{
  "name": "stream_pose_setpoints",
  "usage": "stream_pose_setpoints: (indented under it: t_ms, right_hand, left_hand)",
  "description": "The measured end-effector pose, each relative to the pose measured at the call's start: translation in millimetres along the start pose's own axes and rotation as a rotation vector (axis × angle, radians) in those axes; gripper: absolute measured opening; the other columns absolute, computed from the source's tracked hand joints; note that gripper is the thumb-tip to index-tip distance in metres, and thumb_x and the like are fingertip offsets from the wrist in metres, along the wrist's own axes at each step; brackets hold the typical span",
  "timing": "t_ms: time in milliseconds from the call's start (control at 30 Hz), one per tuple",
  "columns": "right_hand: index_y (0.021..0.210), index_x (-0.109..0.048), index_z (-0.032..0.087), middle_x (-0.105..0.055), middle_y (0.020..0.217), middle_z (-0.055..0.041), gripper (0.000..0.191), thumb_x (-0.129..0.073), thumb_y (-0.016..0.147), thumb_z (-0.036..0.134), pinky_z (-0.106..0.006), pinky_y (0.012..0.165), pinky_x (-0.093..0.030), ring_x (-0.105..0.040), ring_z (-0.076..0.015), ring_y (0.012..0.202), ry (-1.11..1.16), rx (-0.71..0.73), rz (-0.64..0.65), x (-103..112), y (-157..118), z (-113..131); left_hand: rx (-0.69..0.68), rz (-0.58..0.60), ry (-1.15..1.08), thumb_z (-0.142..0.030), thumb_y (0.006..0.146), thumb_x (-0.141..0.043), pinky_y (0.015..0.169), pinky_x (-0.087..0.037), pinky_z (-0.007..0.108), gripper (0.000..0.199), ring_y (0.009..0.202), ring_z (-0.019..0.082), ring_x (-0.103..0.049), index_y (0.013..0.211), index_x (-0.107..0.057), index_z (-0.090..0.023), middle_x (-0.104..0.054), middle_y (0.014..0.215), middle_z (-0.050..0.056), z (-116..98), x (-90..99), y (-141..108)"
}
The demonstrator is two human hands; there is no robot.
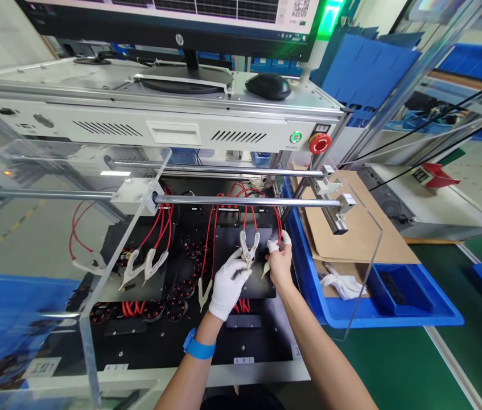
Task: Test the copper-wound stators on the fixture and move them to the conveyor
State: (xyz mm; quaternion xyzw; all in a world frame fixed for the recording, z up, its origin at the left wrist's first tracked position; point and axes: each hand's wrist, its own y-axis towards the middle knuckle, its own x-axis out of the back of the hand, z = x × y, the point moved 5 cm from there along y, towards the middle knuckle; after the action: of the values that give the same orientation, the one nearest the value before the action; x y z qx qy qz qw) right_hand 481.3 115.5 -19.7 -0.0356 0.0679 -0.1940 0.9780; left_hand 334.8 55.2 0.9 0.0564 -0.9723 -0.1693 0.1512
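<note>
My left hand, in a white glove with a blue wristband, has its fingers pinched at the jaws of a white clamp on red wires, above a dark plate. To the right, my right hand, with white coverings on some fingertips, is closed around another whitish clamp, mostly hidden by the fingers. A further white clamp hangs open-handled left of my left hand. More clamps with red wires rest on the left plate, near black coils.
Metal rods cross above the work area, with a clear plastic cover at the left. A blue tray holding cardboard and a white glove stands at the right. Behind are a monitor, a mouse and a red button.
</note>
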Motion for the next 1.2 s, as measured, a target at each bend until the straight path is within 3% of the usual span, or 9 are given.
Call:
stream_pose_setpoints:
  t_ms: [167, 333, 400, 500, 567, 667, 1000, 1100, 1200]
  right_hand:
    - [0.134, -0.026, 0.016, -0.054, 0.097, -0.0041, 0.078, -0.060, 0.067, 0.037, -0.027, 0.072, -0.047, -0.054, -0.0128, 0.076, -0.118, 0.065, -0.119, 33.9, 29.3, -7.8]
    - [0.137, -0.026, 0.013, -0.041, 0.131, -0.0149, 0.073, -0.056, 0.075, 0.037, -0.042, 0.100, -0.032, -0.041, -0.0242, 0.118, -0.439, 0.319, -0.074, 43.6, 19.3, 8.7]
    - [0.132, -0.038, 0.021, -0.045, 0.130, -0.0095, 0.056, -0.054, 0.079, 0.029, -0.043, 0.102, -0.031, -0.040, -0.0224, 0.120, -0.569, 0.612, 0.121, 26.5, -7.5, 34.9]
    - [0.109, -0.060, 0.028, -0.052, 0.124, -0.0038, 0.034, -0.051, 0.079, 0.015, -0.044, 0.102, -0.030, -0.037, -0.0216, 0.122, -0.801, 0.965, 0.671, -13.4, -54.5, 57.5]
    - [0.091, -0.068, 0.025, -0.046, 0.132, -0.0036, 0.028, -0.052, 0.075, 0.009, -0.049, 0.105, -0.023, -0.026, -0.0248, 0.129, -0.964, 1.079, 0.936, -32.7, -73.5, 58.2]
    - [0.069, -0.068, 0.018, -0.034, 0.140, -0.0049, 0.017, -0.056, 0.069, 0.006, -0.052, 0.107, -0.014, -0.013, -0.0284, 0.134, -1.110, 1.150, 1.088, -50.0, -79.1, 52.3]
    - [0.061, -0.067, 0.017, -0.034, 0.140, -0.0057, 0.014, -0.059, 0.064, 0.006, -0.054, 0.107, -0.014, -0.014, -0.0305, 0.133, -1.207, 1.209, 1.119, -57.4, -78.3, 44.6]
    - [0.066, -0.069, 0.019, -0.035, 0.139, -0.0042, 0.014, -0.061, 0.066, 0.008, -0.056, 0.107, -0.014, -0.017, -0.0309, 0.132, -1.181, 1.178, 1.097, -56.8, -77.9, 44.6]
    - [0.073, -0.070, 0.022, -0.038, 0.137, -0.0033, 0.012, -0.061, 0.070, 0.013, -0.057, 0.106, -0.015, -0.020, -0.0307, 0.131, -1.152, 1.158, 1.081, -56.4, -77.2, 45.4]
  left_hand:
    - [-0.209, 0.086, 0.514, -0.014, 0.077, -0.053, 0.109, -0.009, 0.059, 0.023, 0.123, 0.026, -0.041, 0.091, -0.065, -0.029, -0.067, 0.098, 0.000, 1.4, 16.7, -41.9]
    - [0.101, -0.284, 0.681, -0.028, 0.080, -0.051, 0.102, -0.030, 0.052, 0.027, 0.118, 0.028, -0.044, 0.106, -0.058, -0.022, -0.060, 0.111, 0.009, 43.2, 60.5, -89.1]
    - [0.266, -0.357, 0.727, -0.037, 0.079, -0.050, 0.100, -0.033, 0.051, 0.039, 0.121, 0.031, -0.039, 0.111, -0.054, -0.015, -0.054, 0.118, 0.015, 56.9, 69.8, -92.1]
    - [0.376, -0.267, 0.814, -0.040, 0.077, -0.052, 0.103, -0.027, 0.052, 0.042, 0.124, 0.035, -0.032, 0.107, -0.057, -0.012, -0.053, 0.116, 0.017, 62.6, 70.9, -83.2]
    - [0.433, -0.192, 0.847, -0.038, 0.077, -0.052, 0.102, -0.025, 0.054, 0.038, 0.127, 0.037, -0.027, 0.106, -0.060, -0.015, -0.049, 0.122, 0.016, 60.4, 70.4, -78.4]
    - [0.484, -0.119, 0.861, -0.037, 0.077, -0.052, 0.101, -0.021, 0.058, 0.035, 0.130, 0.039, -0.019, 0.106, -0.061, -0.021, -0.036, 0.136, 0.015, 54.5, 68.7, -75.6]
    - [0.557, -0.027, 0.675, -0.027, 0.064, -0.064, 0.098, -0.026, 0.054, 0.012, 0.126, 0.038, -0.028, 0.070, -0.059, -0.018, -0.050, 0.124, 0.011, 44.8, 69.6, -57.7]
    - [0.535, 0.001, 0.383, -0.021, 0.070, -0.057, 0.089, -0.040, 0.044, 0.002, 0.100, 0.025, -0.053, 0.072, -0.056, -0.020, -0.062, 0.092, 0.005, 32.7, 67.8, -52.8]
    - [0.537, -0.121, -0.088, -0.023, 0.071, -0.058, 0.080, -0.046, 0.035, 0.023, 0.082, 0.016, -0.058, 0.093, -0.054, -0.021, -0.060, 0.085, 0.001, 24.4, 62.7, -38.1]
